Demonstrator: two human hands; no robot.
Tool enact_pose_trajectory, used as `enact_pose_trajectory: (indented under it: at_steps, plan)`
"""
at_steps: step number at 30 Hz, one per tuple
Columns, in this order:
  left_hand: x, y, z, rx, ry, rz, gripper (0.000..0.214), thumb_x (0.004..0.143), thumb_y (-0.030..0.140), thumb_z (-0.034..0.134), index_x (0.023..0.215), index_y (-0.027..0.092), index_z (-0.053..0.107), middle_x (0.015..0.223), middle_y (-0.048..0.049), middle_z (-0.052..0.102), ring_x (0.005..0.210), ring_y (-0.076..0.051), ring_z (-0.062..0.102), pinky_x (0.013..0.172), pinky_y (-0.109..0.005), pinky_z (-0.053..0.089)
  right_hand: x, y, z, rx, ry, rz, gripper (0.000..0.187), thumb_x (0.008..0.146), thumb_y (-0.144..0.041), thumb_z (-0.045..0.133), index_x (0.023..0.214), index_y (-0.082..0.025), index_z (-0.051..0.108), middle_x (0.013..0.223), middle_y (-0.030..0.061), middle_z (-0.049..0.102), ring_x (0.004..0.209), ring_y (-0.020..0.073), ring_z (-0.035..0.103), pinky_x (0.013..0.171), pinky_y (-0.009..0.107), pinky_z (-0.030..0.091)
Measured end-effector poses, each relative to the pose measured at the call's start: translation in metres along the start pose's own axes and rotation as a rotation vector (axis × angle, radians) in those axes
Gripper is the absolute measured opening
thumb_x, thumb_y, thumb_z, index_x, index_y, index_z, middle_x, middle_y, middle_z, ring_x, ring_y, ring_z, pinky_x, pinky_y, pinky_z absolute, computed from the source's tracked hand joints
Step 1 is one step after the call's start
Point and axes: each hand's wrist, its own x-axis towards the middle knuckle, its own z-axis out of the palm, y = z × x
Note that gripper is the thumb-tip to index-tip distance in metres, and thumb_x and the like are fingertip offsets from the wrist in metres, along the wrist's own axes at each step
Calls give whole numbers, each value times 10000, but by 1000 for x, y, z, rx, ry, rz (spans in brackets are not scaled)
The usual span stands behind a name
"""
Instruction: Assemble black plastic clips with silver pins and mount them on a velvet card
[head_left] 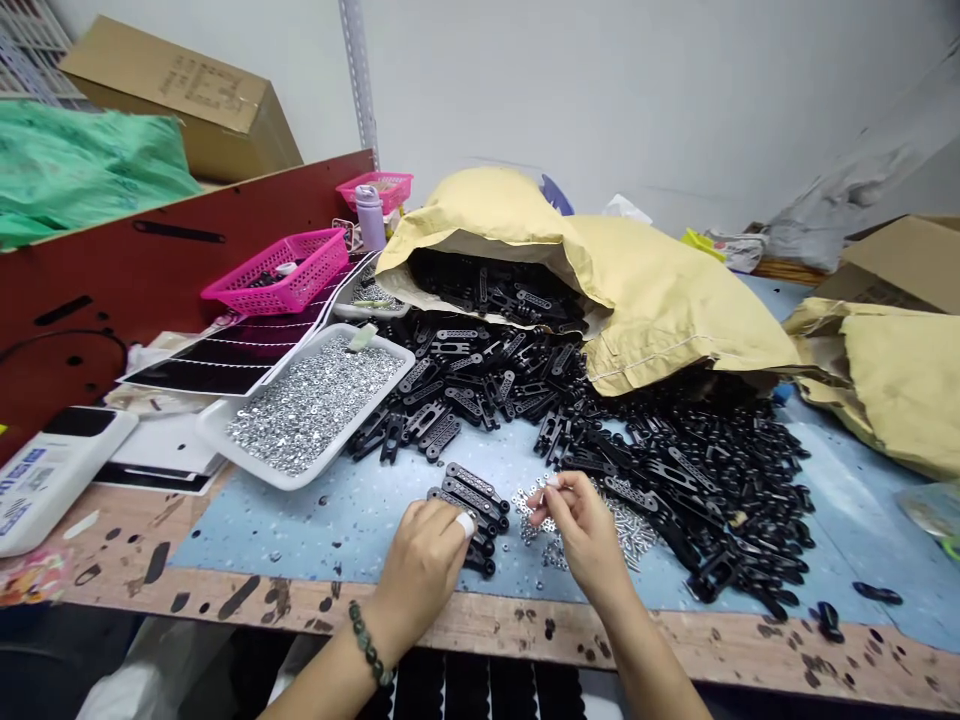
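Note:
My left hand (426, 562), with a white tape on one finger and a green bead bracelet on the wrist, rests curled on a small row of black slotted plastic parts (472, 497) lined up on the blue mat. My right hand (577, 525) is pinched over a little heap of small silver screws and nuts (634, 530); what its fingertips hold is too small to name. A big pile of the same black parts (675, 460) spreads to the right and behind both hands.
A white tray of silver nuts (311, 405) sits at the left. Yellow sacks (660, 290) spill black parts at the back. Pink baskets (281, 270), a white device (52, 470), cardboard boxes (900, 262) and the wooden table edge (525, 620) surround the mat.

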Motion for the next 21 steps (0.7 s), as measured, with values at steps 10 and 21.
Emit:
enact_pose_trajectory:
  at_steps: [10, 21]
  plan:
    - [-21, -11, -30, -98, -26, -57, 357, 929, 198, 481, 1284, 209, 444, 1219, -104, 522, 1148, -249, 481, 945, -450, 441, -27, -19, 33, 509, -141, 351, 335, 733, -447, 741, 780, -179, 545, 625, -29, 601, 501, 93, 561, 551, 231, 478]
    - [10, -6, -20, 31, -118, -91, 83, 885, 181, 569, 951, 200, 615, 901, -39, 614, 906, -236, 533, 792, -408, 433, -30, -13, 31, 9, -155, -10, 166, 832, -350, 605, 828, -202, 681, 830, 48, 651, 800, 208, 618, 730, 330, 508]
